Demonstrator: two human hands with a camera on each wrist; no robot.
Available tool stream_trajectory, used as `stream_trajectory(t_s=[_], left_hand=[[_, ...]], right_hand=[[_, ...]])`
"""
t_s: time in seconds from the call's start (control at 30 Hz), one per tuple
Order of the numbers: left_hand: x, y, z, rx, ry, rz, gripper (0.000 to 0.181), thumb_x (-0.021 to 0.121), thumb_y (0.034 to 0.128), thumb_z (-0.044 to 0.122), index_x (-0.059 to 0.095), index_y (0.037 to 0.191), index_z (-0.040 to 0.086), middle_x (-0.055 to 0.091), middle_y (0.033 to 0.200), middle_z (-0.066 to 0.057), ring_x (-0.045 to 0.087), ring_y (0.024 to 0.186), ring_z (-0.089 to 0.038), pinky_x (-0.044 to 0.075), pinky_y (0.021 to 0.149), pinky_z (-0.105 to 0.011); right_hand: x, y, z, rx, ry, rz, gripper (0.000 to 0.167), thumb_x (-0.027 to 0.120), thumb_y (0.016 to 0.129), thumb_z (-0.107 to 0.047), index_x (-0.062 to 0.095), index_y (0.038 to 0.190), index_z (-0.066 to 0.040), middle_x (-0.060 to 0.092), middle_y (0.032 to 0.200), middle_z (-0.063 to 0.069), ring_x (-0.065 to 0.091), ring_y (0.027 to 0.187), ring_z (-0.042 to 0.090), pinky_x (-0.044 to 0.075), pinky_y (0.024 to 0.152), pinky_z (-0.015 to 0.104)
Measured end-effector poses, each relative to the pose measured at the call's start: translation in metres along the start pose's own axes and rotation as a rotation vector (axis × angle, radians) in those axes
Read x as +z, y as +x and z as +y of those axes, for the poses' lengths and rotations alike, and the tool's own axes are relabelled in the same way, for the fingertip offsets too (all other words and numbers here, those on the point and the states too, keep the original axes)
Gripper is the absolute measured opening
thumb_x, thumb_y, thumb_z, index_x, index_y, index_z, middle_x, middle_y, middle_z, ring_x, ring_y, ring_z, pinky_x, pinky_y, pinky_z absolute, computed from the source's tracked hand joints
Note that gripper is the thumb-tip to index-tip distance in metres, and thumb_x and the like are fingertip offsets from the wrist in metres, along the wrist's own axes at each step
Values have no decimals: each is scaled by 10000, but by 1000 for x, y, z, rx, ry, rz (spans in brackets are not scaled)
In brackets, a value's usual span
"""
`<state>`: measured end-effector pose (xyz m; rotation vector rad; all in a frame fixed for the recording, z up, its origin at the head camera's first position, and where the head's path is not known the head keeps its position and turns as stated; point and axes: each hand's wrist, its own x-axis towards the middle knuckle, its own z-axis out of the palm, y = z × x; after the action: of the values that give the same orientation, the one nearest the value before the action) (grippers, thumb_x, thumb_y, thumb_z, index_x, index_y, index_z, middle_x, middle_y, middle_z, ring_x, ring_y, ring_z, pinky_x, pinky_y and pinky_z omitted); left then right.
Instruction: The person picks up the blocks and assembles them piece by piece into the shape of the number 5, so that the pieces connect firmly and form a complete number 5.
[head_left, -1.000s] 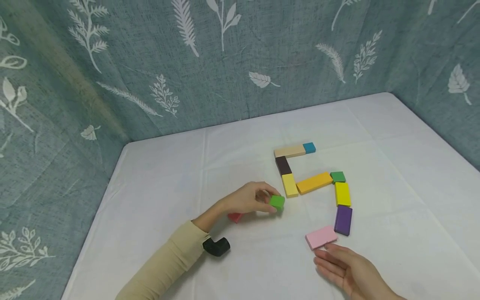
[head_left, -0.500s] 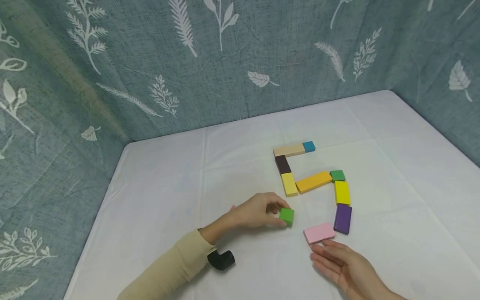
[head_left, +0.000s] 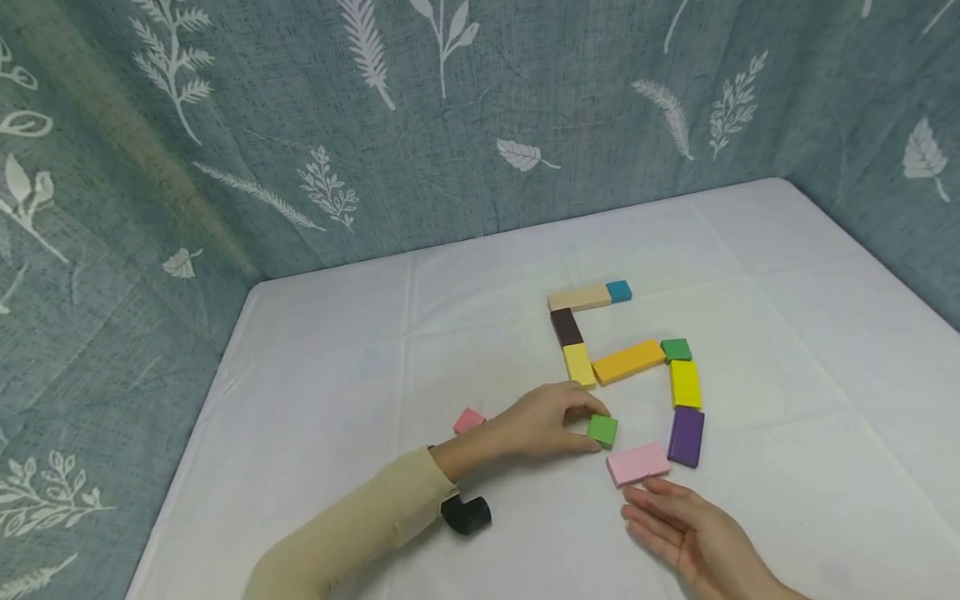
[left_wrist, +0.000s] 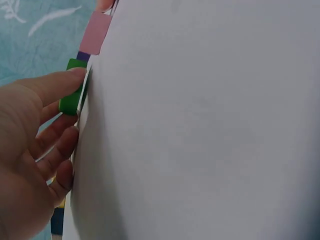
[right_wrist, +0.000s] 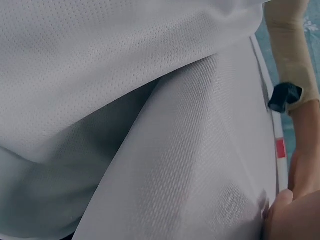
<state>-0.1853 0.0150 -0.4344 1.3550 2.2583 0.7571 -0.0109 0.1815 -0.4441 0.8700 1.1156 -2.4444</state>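
Observation:
My left hand (head_left: 543,421) pinches a small light green block (head_left: 602,430) between thumb and fingers, just left of and behind a pink block (head_left: 638,464). In the left wrist view the thumb lies across the green block (left_wrist: 69,102), and the pink block (left_wrist: 96,33) shows beyond it. Palm partly up and fingers extended, my right hand (head_left: 697,529) has its fingertips at the pink block's near edge; whether they touch it I cannot tell. A purple block (head_left: 686,437) lies at the pink block's far right corner.
A winding row runs on through yellow (head_left: 686,384), dark green (head_left: 677,349), orange (head_left: 628,362), pale yellow (head_left: 579,365), dark brown (head_left: 566,327), beige (head_left: 579,297) and blue (head_left: 618,291) blocks. A coral-pink block (head_left: 468,420) lies behind the left forearm on the white tablecloth (head_left: 337,358).
My left hand has carried the green block right and slightly nearer, to beside the pink block. The coral-pink block shows more fully behind the forearm. My right hand has barely moved.

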Motion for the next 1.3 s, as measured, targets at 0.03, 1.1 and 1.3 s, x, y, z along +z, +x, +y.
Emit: stream_trajectory(t_s=[0.03,1.1,1.3], left_hand=[[0,4,1,14,7,-12,348,772,820,250,679,1140,150,597,977,86,475,829,-54,411,726,-142],[12,20,19,88,81,-72,357,765,826,252,678,1154,140,601,994,79,474,813,-10,391,701,-85],[10,18,21,64,56,-72,358,764,827,246,679,1153,127,560,923,90,464,774,-24,386,664,-103]], right_hand=[[1,0,0,0,-1,7,489,356,1024,-65,140,1436,83,625,1081,127,603,1040,262,424,985,428],[-10,-7,4,0,2,42,503,364,1025,-73,138,1434,113,650,1088,123,625,1015,292,433,967,454],[-11,-8,4,-8,6,38,493,343,1029,-69,135,1436,113,649,1090,122,624,1016,291,433,966,455]])
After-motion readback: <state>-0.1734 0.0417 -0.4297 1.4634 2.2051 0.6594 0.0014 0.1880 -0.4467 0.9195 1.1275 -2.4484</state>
